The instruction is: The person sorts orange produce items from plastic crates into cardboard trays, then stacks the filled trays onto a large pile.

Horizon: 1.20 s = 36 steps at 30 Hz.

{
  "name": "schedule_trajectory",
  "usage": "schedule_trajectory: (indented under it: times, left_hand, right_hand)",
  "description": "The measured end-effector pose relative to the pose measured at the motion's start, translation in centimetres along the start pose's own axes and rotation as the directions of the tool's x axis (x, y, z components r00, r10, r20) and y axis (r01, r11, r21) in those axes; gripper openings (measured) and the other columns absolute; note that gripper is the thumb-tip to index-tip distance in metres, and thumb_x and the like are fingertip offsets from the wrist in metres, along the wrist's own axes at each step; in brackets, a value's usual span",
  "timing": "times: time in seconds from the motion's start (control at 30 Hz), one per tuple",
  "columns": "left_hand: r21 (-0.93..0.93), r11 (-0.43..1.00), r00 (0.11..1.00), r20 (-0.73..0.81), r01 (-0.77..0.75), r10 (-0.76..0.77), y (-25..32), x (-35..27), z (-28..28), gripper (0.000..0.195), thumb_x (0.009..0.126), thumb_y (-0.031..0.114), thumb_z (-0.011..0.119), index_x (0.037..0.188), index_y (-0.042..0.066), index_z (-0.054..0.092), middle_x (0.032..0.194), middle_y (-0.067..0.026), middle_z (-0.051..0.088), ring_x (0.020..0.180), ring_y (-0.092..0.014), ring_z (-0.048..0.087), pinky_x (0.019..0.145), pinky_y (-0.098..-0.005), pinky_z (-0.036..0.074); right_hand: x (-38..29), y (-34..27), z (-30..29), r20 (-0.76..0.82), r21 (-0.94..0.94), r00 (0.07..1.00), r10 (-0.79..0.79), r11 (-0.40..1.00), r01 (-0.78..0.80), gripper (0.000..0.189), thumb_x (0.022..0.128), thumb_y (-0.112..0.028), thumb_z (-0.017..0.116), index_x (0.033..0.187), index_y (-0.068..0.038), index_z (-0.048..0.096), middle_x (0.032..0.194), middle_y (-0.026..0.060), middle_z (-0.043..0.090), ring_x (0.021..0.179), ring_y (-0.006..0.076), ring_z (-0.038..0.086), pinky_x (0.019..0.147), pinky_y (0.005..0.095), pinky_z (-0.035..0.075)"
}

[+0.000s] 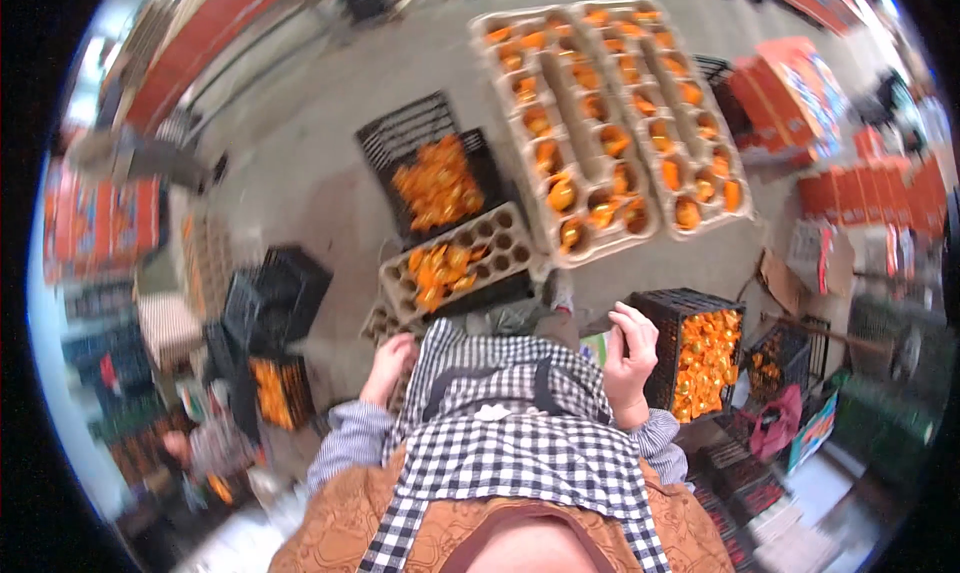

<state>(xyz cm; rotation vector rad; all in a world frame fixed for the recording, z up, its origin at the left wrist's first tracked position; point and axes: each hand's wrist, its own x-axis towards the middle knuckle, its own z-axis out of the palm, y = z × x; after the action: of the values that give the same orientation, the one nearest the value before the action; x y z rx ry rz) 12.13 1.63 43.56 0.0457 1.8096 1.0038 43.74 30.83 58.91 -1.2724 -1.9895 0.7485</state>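
Observation:
My left hand (390, 364) is low at the side of my black-and-white checked apron (517, 457); the blur hides whether its fingers hold anything. My right hand (631, 348) is raised beside the apron, fingers curved and apart, with nothing in it. Ahead of me a pulp tray (495, 261) rests across a dark support, a heap of shiny orange-and-gold pieces (442, 273) covering part of its cups. Larger moulded trays (559, 107) stand beyond it, with orange pieces in their cups. Right of my right hand is a black plastic crate (660, 340) full of similar pieces.
Another black crate (405, 119) with orange pieces stands behind the small tray. Dark crates (274, 303) are stacked at left, near a person (217, 445). Another person (142, 156) is at far left. Red cartons (780, 96) and a pink bag (776, 423) lie to the right.

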Motion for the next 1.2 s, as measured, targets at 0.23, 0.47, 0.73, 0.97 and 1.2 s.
schedule_trajectory:
  times: [0.23, 0.47, 0.73, 0.97, 1.2]
  left_hand:
    - [-0.159, 0.979, 0.987, -0.078, 0.125, -0.138, -8.2, -5.9, -7.9, 0.034, 0.102, 0.013, 0.05, 0.132, 0.0, 0.058, 0.106, -0.0091, 0.069, 0.093, -0.016, 0.066, 0.081, -0.0279, 0.053]
    - [-0.468, 0.869, 0.863, -0.36, 0.162, -0.355, -17.2, -14.3, -11.7, 0.033, 0.1, 0.013, 0.054, 0.13, 0.0, 0.058, 0.099, -0.0075, 0.069, 0.078, -0.012, 0.063, 0.067, -0.025, 0.05]
    - [-0.652, 0.742, 0.718, -0.441, 0.156, -0.538, -22.3, -25.2, -2.2, 0.035, 0.102, 0.02, 0.054, 0.131, 0.002, 0.058, 0.107, -0.0091, 0.069, 0.089, -0.017, 0.067, 0.075, -0.0273, 0.054]
    - [-0.68, 0.69, 0.647, -0.414, 0.247, -0.64, -22.5, -32.1, 3.1, 0.035, 0.1, 0.021, 0.055, 0.128, 0.002, 0.06, 0.102, -0.008, 0.071, 0.084, -0.016, 0.067, 0.074, -0.0281, 0.054]
    - [-0.747, 0.659, 0.649, -0.461, 0.085, -0.606, -27.6, -27.0, -5.3, 0.037, 0.102, 0.018, 0.053, 0.134, 0.001, 0.057, 0.109, -0.0092, 0.069, 0.093, -0.017, 0.066, 0.08, -0.0297, 0.053]
  right_hand:
    - [-3.4, -4.7, 6.6, 0.285, 0.083, 0.946, -0.157, 0.987, 0.139, 0.018, 0.089, 0.007, 0.063, 0.102, -0.002, 0.07, 0.11, 0.0125, 0.071, 0.104, 0.0269, 0.064, 0.092, 0.0354, 0.051]
    - [-3.3, -7.7, 12.9, 0.543, 0.214, 0.783, -0.305, 0.951, 0.222, 0.021, 0.087, 0.008, 0.062, 0.102, -0.004, 0.071, 0.111, 0.0121, 0.071, 0.103, 0.028, 0.065, 0.09, 0.0349, 0.051]
    - [-0.2, -7.0, 15.9, 0.757, 0.318, 0.503, -0.417, 0.908, 0.274, 0.017, 0.088, 0.004, 0.063, 0.101, -0.005, 0.07, 0.106, 0.0112, 0.072, 0.099, 0.029, 0.067, 0.09, 0.0359, 0.051]
    - [0.5, -3.7, 16.6, 0.756, 0.279, 0.473, -0.453, 0.876, 0.393, 0.015, 0.087, 0.004, 0.062, 0.099, -0.003, 0.069, 0.098, 0.0122, 0.071, 0.093, 0.0287, 0.068, 0.083, 0.0351, 0.053]
    - [-6.2, -9.8, 21.6, 0.823, 0.267, 0.351, -0.446, 0.85, 0.453, 0.012, 0.089, 0.001, 0.063, 0.099, -0.003, 0.069, 0.095, 0.0133, 0.071, 0.089, 0.0287, 0.069, 0.08, 0.0339, 0.053]
